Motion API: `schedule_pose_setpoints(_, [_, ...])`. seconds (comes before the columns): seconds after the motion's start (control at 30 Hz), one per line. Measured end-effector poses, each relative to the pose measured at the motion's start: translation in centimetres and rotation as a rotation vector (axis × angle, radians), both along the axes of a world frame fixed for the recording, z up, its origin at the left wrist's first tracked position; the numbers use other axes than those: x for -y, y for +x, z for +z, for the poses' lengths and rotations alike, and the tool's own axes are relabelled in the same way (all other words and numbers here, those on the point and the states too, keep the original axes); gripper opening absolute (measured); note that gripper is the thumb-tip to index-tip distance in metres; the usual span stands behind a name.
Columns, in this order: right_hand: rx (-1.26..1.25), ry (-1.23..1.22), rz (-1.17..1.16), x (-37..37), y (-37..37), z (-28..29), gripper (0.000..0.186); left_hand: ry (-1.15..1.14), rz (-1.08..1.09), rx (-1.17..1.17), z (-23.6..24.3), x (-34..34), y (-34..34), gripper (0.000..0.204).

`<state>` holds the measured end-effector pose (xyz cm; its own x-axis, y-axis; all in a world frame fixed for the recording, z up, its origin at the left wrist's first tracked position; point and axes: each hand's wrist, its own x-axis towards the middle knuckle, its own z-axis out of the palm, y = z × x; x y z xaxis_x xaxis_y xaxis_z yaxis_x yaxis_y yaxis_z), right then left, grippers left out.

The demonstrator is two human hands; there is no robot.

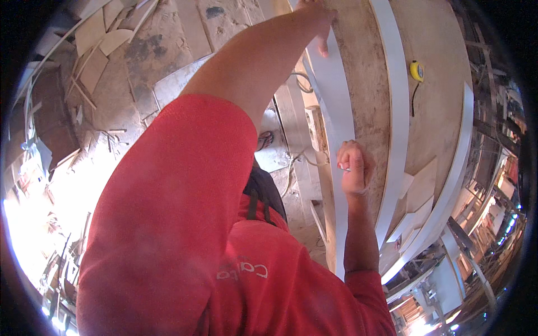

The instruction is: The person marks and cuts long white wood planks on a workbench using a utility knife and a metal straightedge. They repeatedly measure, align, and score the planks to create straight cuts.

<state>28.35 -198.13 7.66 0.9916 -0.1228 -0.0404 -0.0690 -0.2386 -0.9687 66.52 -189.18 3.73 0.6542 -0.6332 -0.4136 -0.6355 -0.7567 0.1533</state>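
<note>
My left hand (320, 25) reaches far across to the upper edge of the view and is partly cut off there. It lies on a long white strip (334, 84), with one finger stretched out down along it. Closer to me, my right hand (352, 163) rests at the same strip's right edge, beside the brown board surface (371, 106). Its fingers are curled closed. A small pale and reddish bit shows between them, too small to name.
A yellow tape measure (416, 71) lies on the board beyond a second white strip (397, 112). Thin wood offcuts (420, 196) sit further right, near another white strip (462, 134). A cable (292, 173) hangs by the bench edge. Scrap pieces (92, 50) litter the floor at left.
</note>
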Motion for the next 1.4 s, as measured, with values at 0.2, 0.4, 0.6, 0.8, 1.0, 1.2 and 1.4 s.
schedule_pose_setpoints(0.2, [-0.042, 0.032, -0.019, 0.4, -1.5, -0.1, 0.05, -0.017, 0.02, -0.022, 1.3, -0.4, -0.4, 0.146])
schedule_pose_setpoints(0.4, [-0.093, 0.206, -0.087, 0.3, -2.7, 1.1, 0.046, -0.089, 0.013, 0.044, 1.9, -1.4, -1.5, 0.146])
schedule_pose_setpoints(0.6, [-0.096, 0.348, 0.016, 1.3, -2.8, 6.0, 0.049, -0.181, -0.311, 0.094, 5.0, -1.0, -11.9, 0.13])
schedule_pose_setpoints(0.8, [-0.243, 0.192, 0.106, 2.0, -3.5, 5.9, 0.05, -0.135, -0.636, 0.004, 2.9, -1.8, -17.5, 0.104])
schedule_pose_setpoints(1.0, [-0.212, 0.12, 0.082, 1.9, -4.5, 5.0, 0.052, -0.172, -0.549, 0.019, 0.5, -1.4, -18.2, 0.082])
schedule_pose_setpoints(1.2, [-0.177, 0.054, 0.137, 1.6, -4.0, 3.4, 0.052, -0.217, -0.524, -0.017, 0.9, -2.4, -18.5, 0.089])
schedule_pose_setpoints(1.4, [-0.184, 0.029, 0.105, 1.3, -4.2, 2.0, 0.053, -0.212, -0.436, -0.067, 0.7, -1.1, -18.0, 0.091])
